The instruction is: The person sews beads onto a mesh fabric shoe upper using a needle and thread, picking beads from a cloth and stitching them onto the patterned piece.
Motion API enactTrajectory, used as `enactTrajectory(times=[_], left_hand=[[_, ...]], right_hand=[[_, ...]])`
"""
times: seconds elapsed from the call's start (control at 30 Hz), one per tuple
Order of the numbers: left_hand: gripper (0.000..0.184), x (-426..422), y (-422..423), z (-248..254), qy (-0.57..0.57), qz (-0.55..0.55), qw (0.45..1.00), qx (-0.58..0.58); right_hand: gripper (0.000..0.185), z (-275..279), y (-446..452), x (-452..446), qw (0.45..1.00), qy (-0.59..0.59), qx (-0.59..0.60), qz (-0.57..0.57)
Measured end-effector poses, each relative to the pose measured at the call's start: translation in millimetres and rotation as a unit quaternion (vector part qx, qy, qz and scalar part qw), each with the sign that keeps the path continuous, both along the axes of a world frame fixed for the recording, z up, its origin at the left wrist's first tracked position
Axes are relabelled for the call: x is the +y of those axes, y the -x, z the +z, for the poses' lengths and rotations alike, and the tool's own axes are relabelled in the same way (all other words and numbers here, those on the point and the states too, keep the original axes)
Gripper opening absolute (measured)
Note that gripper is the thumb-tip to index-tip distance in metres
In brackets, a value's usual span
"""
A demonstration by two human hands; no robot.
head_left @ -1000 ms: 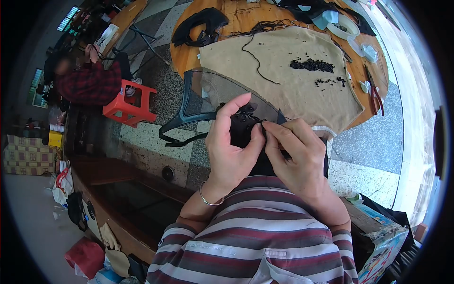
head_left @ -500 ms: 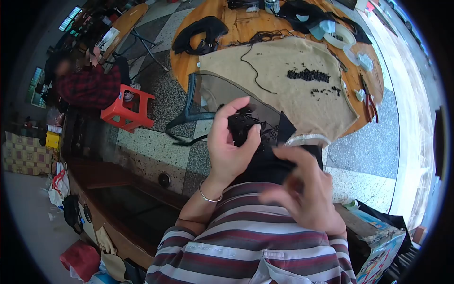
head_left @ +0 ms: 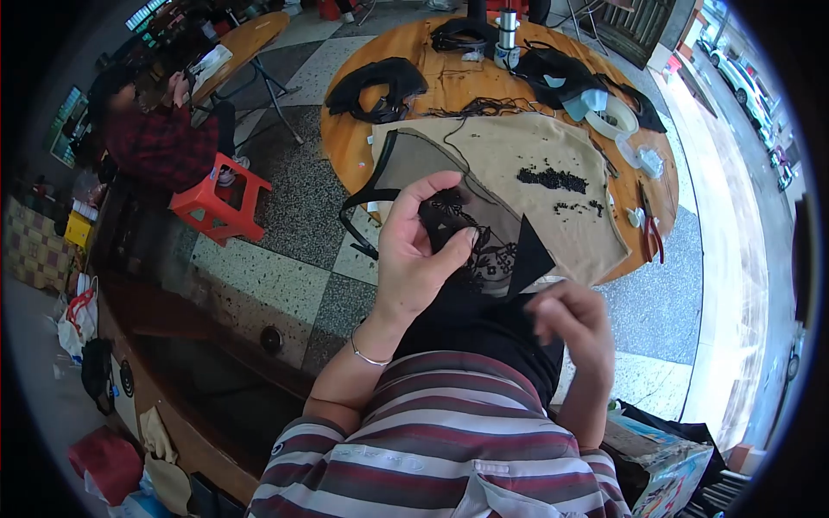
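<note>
A piece of sheer dark fabric with black decoration [head_left: 496,250] is pinched between thumb and fingers of my left hand [head_left: 419,255]. Its solid black corner points to the right, and a black strap loops out on the left. My right hand [head_left: 574,324] is apart from the fabric, low on the right, its fingers bent and blurred; whether it holds anything is hidden. Beyond the fabric, a beige cloth [head_left: 509,142] covers the near part of the round table, with small black beads [head_left: 553,179] and a dark cord on it.
Red-handled pliers [head_left: 652,235], a tape roll [head_left: 613,118], a metallic cylinder [head_left: 507,39] and black fabric pieces [head_left: 380,86] lie or stand on the round wooden table [head_left: 345,155]. A seated person [head_left: 160,142] on a red stool [head_left: 223,203] is at the left.
My right hand has let go of the fabric and moved down and right. More of the round table's far side now shows. My left hand still holds the fabric, which is more spread out.
</note>
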State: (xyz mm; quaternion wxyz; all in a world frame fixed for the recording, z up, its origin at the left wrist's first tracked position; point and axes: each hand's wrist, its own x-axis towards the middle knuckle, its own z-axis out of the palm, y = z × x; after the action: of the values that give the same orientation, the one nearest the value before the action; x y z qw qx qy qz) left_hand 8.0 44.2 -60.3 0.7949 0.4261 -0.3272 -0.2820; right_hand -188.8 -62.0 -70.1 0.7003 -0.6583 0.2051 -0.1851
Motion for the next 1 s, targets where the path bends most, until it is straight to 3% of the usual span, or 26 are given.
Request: enactTrajectory(times=[0.07,0.1,0.17,0.23,0.33,0.43,0.53,0.6,0.63,0.67,0.7,0.73,0.8,0.9,0.97,1.0], left_hand=[[0.055,0,-1,-2,-0.01,0.016,1.0,-0.008],[0.055,-1,1,-3,-0.003,0.016,1.0,-0.006],[0.054,-7,5,-4,0.011,0.015,1.0,-0.004],[0.053,-14,9,-5,0.016,0.021,1.0,0.007],[0.052,-19,11,-6,0.022,0.01,0.999,0.027],[0.052,-26,6,-10,0.06,-0.009,0.996,0.066],[0.053,-27,2,-10,0.104,-0.04,0.986,0.125],[0.054,-25,3,-10,0.121,-0.071,0.977,0.159],[0.054,-25,4,-8,0.128,-0.088,0.973,0.172],[0.055,-24,7,-7,0.132,-0.107,0.968,0.185],[0.055,-23,10,-7,0.125,-0.123,0.967,0.186],[0.055,-22,13,-7,0.118,-0.14,0.965,0.187],[0.056,-23,20,-8,0.103,-0.163,0.964,0.185],[0.057,-23,27,-11,0.082,-0.174,0.966,0.174],[0.056,-23,29,-14,0.07,-0.183,0.968,0.158],[0.056,-22,29,-14,0.07,-0.186,0.967,0.16]], right_hand=[[0.013,35,6,17,0.987,0.052,0.036,-0.148],[0.013,45,6,28,0.966,0.219,0.021,-0.133],[0.017,55,6,47,0.843,0.53,-0.009,-0.094],[0.021,54,-2,66,0.753,0.654,-0.057,0.033],[0.027,55,-20,75,0.707,0.65,-0.079,0.268],[0.032,63,-16,68,0.67,0.687,-0.109,0.26],[0.032,73,11,46,0.772,0.618,-0.147,-0.015],[0.026,36,11,28,0.915,0.275,-0.208,-0.21],[0.023,17,10,19,0.9,0.095,-0.292,-0.308],[0.02,8,1,0,0.927,0.102,-0.124,-0.338],[0.02,13,-17,-7,0.954,-0.009,-0.103,-0.281],[0.024,-6,-29,-19,0.97,-0.049,-0.129,-0.198],[0.029,-14,-41,-10,0.966,-0.198,-0.121,-0.117],[0.027,-26,-49,0,0.925,-0.309,-0.185,-0.122],[0.025,-20,-52,1,0.971,-0.141,-0.157,-0.111],[0.023,-22,-53,-3,0.972,-0.137,-0.156,-0.11]])
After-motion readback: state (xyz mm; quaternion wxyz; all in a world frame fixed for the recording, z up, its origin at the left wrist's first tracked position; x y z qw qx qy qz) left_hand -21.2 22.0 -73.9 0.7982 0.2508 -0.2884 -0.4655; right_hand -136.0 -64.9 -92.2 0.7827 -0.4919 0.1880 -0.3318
